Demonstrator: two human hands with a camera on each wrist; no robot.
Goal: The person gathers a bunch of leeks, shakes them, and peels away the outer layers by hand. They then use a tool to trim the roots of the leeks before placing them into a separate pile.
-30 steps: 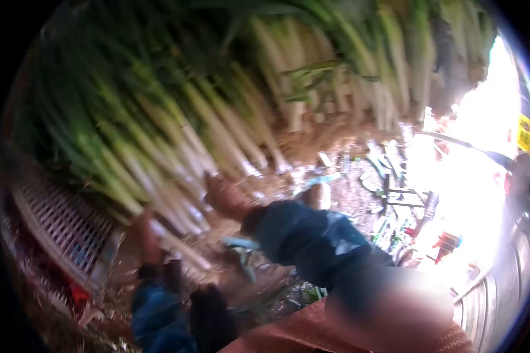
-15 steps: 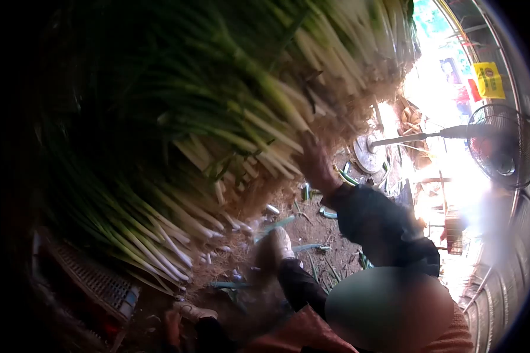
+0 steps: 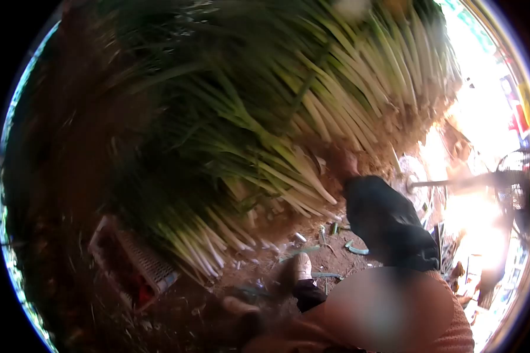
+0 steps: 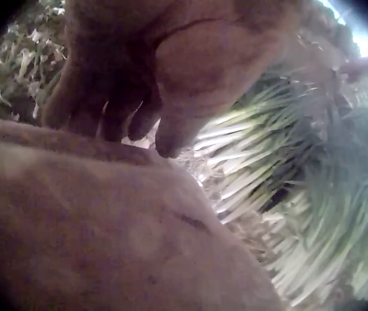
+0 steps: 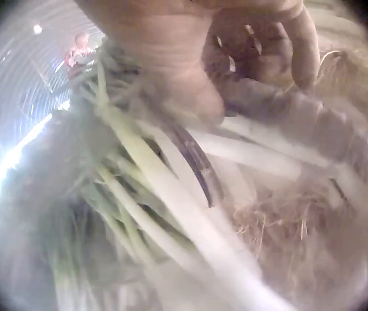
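While the right hand (image 3: 343,163) reaches in at the root side of the big onion heap (image 3: 241,147), its thumb and fingers are bent round a dark stalk (image 5: 287,116) and hold it. That is how it looks in the right wrist view, though things are blurry there. Long white stalks (image 5: 197,227) lie just beside this hand, with green parts going off to one side. Thin brown roots (image 5: 281,227) show near the white ends.

The left hand (image 4: 164,58) hangs over a big tan cloth (image 4: 93,227). Its fingers point down and are a bit bent, with little gaps between some of them. It is open, and no stalk shows in it. Some fingertips are hidden behind the cloth, so I cannot tell if they touch it. In the left wrist view, the onion heap is past this hand, on the right side.

The onions are all in the big heap, with green tops one way and white ends the other. In the head view, a crate (image 3: 153,265) with something red in it sits below the left end of the heap. A light shoe (image 3: 303,266) is on the dirt near the heap's white ends, and green scraps (image 3: 357,248) lie near there too. A dark sleeve (image 3: 383,217) comes up to the heap from below. A fan (image 3: 514,182) stands to the right of the heap, well apart from it, by the bright light.
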